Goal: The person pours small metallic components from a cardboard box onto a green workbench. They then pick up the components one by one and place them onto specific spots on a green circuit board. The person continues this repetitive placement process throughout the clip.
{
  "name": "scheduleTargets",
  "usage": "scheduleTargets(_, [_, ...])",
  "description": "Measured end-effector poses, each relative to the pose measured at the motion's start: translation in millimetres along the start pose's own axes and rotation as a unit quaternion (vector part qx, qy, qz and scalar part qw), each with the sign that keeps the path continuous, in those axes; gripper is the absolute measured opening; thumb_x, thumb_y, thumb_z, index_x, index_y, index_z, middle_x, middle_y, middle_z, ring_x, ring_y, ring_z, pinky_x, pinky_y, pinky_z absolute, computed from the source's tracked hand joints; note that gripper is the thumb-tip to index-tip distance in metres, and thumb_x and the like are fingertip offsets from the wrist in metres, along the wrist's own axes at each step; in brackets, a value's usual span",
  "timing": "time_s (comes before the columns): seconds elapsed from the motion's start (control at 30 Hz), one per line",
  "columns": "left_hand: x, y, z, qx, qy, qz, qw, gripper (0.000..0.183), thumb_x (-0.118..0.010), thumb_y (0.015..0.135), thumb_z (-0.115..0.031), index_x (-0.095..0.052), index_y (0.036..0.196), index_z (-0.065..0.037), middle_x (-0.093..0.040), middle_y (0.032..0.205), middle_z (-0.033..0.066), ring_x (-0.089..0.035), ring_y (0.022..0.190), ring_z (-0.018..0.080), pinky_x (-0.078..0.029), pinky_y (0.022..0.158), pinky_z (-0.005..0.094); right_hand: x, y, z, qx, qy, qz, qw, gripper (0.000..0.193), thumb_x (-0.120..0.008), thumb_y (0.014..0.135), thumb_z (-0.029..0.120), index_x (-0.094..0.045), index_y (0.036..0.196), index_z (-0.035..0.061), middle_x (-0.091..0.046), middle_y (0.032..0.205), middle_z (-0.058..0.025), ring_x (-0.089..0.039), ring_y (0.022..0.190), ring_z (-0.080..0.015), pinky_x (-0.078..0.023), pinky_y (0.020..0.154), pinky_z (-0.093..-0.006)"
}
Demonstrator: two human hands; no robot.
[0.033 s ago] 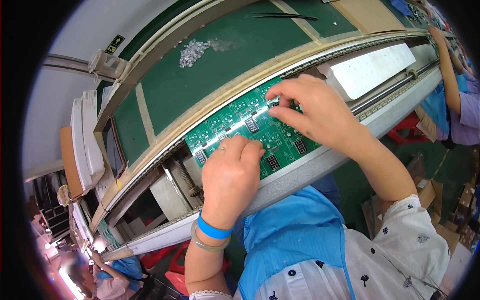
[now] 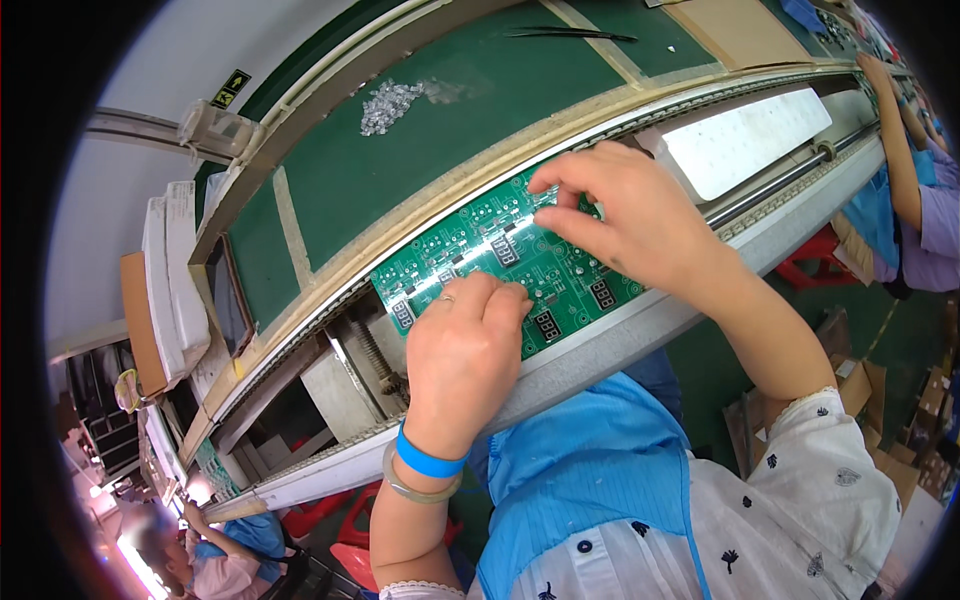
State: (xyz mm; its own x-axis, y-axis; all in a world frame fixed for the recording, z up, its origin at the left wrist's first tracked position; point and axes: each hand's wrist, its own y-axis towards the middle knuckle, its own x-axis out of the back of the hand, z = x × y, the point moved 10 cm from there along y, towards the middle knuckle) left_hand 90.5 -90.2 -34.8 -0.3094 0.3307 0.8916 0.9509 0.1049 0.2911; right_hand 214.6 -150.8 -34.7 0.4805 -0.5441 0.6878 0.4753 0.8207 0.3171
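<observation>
Sitting beneath the right grip, narrowly parted, and left grip, curled, contents hidden, the green circuit board already carries digit displays; loose clear pieces beyond seem unplaced.

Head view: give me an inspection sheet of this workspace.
Surface: green bench top beside a metal rail.
Work items: green circuit board, bearing digit displays.
Clutter: small clear pieces, heaped; black tweezers; white slab.
Hands: left hand on the board; right hand over it, thumb and index finger slightly apart; whether it holds a part is unclear.
Cables: nothing seen clearly.
Surroundings: a co-worker at right, another person lower left.
</observation>
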Motion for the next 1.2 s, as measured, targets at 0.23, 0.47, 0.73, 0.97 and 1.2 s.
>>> scheduleTargets(0.23, [2.5,-0.2,5.1,0.014,-0.046,-0.004,0.999,0.008,-0.074,0.078,-0.007,-0.069,0.085,-0.005,-0.064,0.081,0.0087,-0.064,0.074,0.0289,-0.053,0.062,0.0386,-1.5,90.8,-15.3,0.009,-0.038,-0.016,0.999,0.018,-0.065,0.086,0.02,-0.071,0.094,0.0065,-0.071,0.085,-0.0117,-0.067,0.084,-0.0321,-0.052,0.074,-0.0432])
scheduleTargets(0.47, [28.8,6.8,28.3,0.049,-0.092,-0.054,0.993,0.009,-0.072,0.081,-0.006,-0.07,0.09,-0.004,-0.065,0.083,0.0102,-0.065,0.074,0.0294,-0.053,0.064,0.0379,-46.1,156.4,-37.3,0.045,-0.113,0.007,0.993,0.017,-0.065,0.086,0.017,-0.071,0.097,0.0056,-0.07,0.092,-0.0127,-0.065,0.089,-0.032,-0.051,0.08,-0.0423])
scheduleTargets(0.73, [61.5,46.1,103.8,0.133,-0.091,-0.124,0.979,0.01,-0.068,0.087,-0.007,-0.072,0.095,-0.001,-0.066,0.083,0.011,-0.059,0.066,0.0189,-0.048,0.063,0.0302,-60.4,165.7,-35.7,0.088,-0.201,-0.004,0.976,0.015,-0.07,0.084,0.018,-0.075,0.095,0.0102,-0.07,0.094,-0.0098,-0.064,0.097,-0.0315,-0.053,0.083,-0.0444])
scheduleTargets(0.97, [29.2,91.2,145.4,0.164,-0.077,-0.127,0.975,0.016,-0.071,0.083,-0.014,-0.073,0.095,-0.003,-0.069,0.09,0.0145,-0.065,0.078,0.0295,-0.052,0.072,0.0385,-57.5,150.6,-25.3,0.111,-0.202,0.025,0.973,0.01,-0.068,0.083,0.013,-0.072,0.092,0.0089,-0.068,0.093,-0.008,-0.061,0.095,-0.0307,-0.05,0.083,-0.0433])
scheduleTargets(1.2, [5.7,113.9,148.6,0.177,-0.049,-0.107,0.977,0.017,-0.073,0.081,-0.019,-0.073,0.09,-0.005,-0.068,0.091,0.015,-0.066,0.083,0.0343,-0.053,0.074,0.0436,-53.9,152.5,-27.1,0.115,-0.179,0.017,0.977,0.011,-0.068,0.082,0.011,-0.071,0.093,0.0086,-0.067,0.09,-0.009,-0.061,0.093,-0.0319,-0.05,0.081,-0.0439])
